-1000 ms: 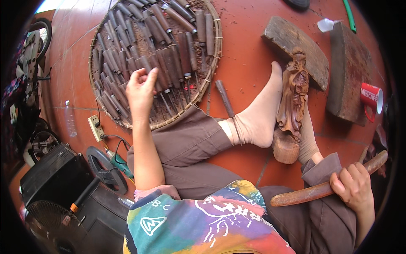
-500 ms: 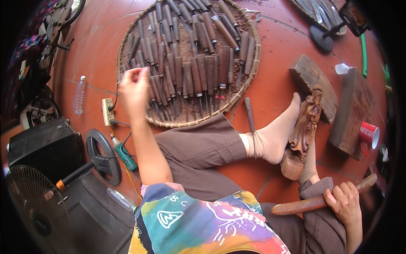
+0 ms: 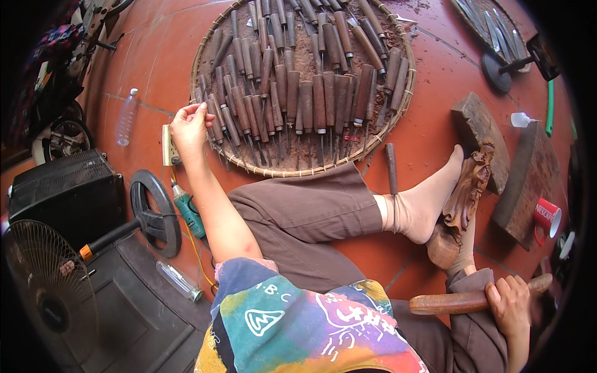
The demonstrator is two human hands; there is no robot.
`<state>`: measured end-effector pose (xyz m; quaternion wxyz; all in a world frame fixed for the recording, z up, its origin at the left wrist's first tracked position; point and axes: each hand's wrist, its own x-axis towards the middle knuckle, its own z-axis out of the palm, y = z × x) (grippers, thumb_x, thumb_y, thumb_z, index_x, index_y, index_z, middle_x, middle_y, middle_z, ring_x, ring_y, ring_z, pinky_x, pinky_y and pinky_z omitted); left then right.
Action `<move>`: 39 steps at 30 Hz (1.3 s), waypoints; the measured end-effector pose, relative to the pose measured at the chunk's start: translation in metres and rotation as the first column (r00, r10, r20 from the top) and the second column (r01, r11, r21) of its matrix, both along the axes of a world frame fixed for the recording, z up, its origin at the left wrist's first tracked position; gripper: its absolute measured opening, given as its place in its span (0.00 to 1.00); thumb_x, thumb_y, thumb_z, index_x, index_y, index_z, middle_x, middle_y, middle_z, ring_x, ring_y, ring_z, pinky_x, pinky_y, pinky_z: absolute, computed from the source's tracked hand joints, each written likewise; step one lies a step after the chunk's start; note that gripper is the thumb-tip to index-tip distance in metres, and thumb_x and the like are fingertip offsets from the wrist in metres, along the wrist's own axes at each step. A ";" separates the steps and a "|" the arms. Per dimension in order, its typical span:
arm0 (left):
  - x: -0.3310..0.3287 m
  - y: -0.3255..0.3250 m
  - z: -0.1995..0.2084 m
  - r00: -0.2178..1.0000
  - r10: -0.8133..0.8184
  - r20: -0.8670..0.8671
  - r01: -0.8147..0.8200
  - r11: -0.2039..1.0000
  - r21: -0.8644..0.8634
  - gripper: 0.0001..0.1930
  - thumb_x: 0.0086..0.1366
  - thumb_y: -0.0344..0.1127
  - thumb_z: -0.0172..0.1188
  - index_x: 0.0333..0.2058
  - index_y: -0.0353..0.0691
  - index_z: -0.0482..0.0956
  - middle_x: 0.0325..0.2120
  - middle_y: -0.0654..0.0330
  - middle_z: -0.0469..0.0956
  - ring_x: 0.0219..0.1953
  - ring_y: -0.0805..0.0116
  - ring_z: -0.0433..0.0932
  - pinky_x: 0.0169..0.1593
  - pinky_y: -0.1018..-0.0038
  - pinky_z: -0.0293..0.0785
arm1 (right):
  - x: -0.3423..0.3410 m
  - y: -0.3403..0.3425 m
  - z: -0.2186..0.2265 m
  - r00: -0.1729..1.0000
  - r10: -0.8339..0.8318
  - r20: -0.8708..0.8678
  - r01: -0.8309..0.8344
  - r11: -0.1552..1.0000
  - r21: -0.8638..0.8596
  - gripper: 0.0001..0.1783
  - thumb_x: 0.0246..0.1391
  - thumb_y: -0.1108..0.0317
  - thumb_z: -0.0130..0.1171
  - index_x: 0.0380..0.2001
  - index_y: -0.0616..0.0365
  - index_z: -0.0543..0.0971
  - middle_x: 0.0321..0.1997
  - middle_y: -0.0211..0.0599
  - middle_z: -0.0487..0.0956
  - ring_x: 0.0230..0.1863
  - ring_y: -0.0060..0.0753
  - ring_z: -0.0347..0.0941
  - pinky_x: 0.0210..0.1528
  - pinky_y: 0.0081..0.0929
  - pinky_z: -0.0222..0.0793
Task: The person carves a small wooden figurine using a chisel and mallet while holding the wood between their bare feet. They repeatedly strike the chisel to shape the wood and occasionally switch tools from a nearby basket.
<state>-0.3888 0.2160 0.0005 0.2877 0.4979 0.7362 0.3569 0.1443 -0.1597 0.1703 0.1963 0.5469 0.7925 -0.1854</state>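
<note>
Red tiles [image 3: 429, 124] bear a round bamboo tray [image 3: 292, 174], beside whose left edge the nearer left hand [image 3: 189, 127], bunched, contents unclear, has brown wooden-handled chisels [image 3: 308, 105] rightward, pointing personward, the right hand [image 3: 510, 303] gripping a curved wooden stick [image 3: 451, 303].

The view comes from the left one of two head-worn cameras, set side by side, and looks steeply down and forward from above the wearer's own shirt [image 3: 311, 314], which is nearest and fills the middle of the lower edge. Beyond it come the trousers [image 3: 305, 205] and the tile floor [image 3: 155, 68]. The round tray [image 3: 292, 173] lies farther off, its far rim cut by the upper edge. The fisheye lens sweeps wide, from the fan [image 3: 53, 273] at lower left to the mug [image 3: 545, 214] at right, with dark, rounded corners.
</note>
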 end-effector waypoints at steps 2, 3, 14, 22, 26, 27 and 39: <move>-0.005 -0.001 -0.004 0.999 0.052 0.002 -0.052 0.999 0.005 0.09 0.64 0.32 0.65 0.38 0.33 0.79 0.24 0.58 0.83 0.22 0.78 0.79 0.26 0.83 0.73 | -0.001 0.002 0.001 1.000 0.009 0.007 -0.009 1.000 -0.009 0.05 0.48 0.68 0.54 0.29 0.56 0.73 0.22 0.35 0.65 0.26 0.38 0.66 0.31 0.38 0.62; -0.008 -0.002 -0.003 0.997 0.078 0.000 -0.078 0.997 0.008 0.08 0.64 0.31 0.65 0.37 0.32 0.79 0.24 0.58 0.83 0.22 0.78 0.80 0.27 0.83 0.74 | -0.002 0.004 0.001 1.000 0.007 -0.001 -0.007 1.000 -0.005 0.05 0.48 0.69 0.54 0.29 0.56 0.73 0.22 0.35 0.65 0.26 0.39 0.66 0.31 0.38 0.62; -0.034 0.012 -0.035 0.993 0.081 -0.082 -0.085 0.995 -0.054 0.10 0.65 0.34 0.64 0.40 0.34 0.83 0.29 0.57 0.85 0.23 0.77 0.80 0.26 0.83 0.72 | 0.003 -0.001 -0.003 0.998 0.003 0.065 -0.001 0.999 -0.034 0.07 0.48 0.69 0.53 0.32 0.57 0.74 0.24 0.37 0.67 0.29 0.40 0.68 0.34 0.39 0.64; -0.009 0.004 -0.037 0.966 -0.104 -0.237 0.018 0.941 -0.337 0.07 0.60 0.33 0.64 0.34 0.39 0.88 0.21 0.62 0.85 0.22 0.80 0.82 0.32 0.80 0.78 | 0.002 -0.001 -0.002 0.997 -0.001 0.073 0.002 1.000 -0.020 0.07 0.48 0.69 0.54 0.32 0.57 0.74 0.25 0.37 0.68 0.29 0.40 0.69 0.35 0.39 0.65; 0.009 0.005 -0.037 0.921 -0.132 -0.367 -0.030 0.915 -0.403 0.06 0.60 0.35 0.65 0.33 0.42 0.88 0.22 0.62 0.85 0.23 0.77 0.83 0.35 0.78 0.79 | 0.002 -0.002 -0.002 0.997 -0.005 0.078 0.005 1.000 0.000 0.07 0.48 0.69 0.54 0.32 0.57 0.74 0.25 0.37 0.68 0.30 0.40 0.69 0.36 0.39 0.65; 0.008 0.006 -0.039 0.921 -0.115 -0.372 -0.043 0.920 -0.390 0.06 0.60 0.35 0.65 0.33 0.42 0.88 0.22 0.62 0.85 0.23 0.77 0.84 0.35 0.78 0.79 | 0.000 0.001 -0.001 0.998 -0.009 0.064 0.010 1.000 -0.014 0.07 0.48 0.69 0.54 0.32 0.57 0.74 0.25 0.37 0.68 0.30 0.41 0.69 0.36 0.39 0.66; -0.080 0.005 -0.042 0.960 0.216 -0.180 -0.204 0.975 0.082 0.09 0.65 0.32 0.64 0.39 0.33 0.85 0.26 0.57 0.85 0.23 0.75 0.81 0.26 0.81 0.76 | 0.003 0.001 -0.004 0.995 -0.032 0.090 0.036 0.998 -0.047 0.09 0.47 0.66 0.56 0.34 0.55 0.73 0.28 0.36 0.68 0.31 0.39 0.69 0.36 0.38 0.66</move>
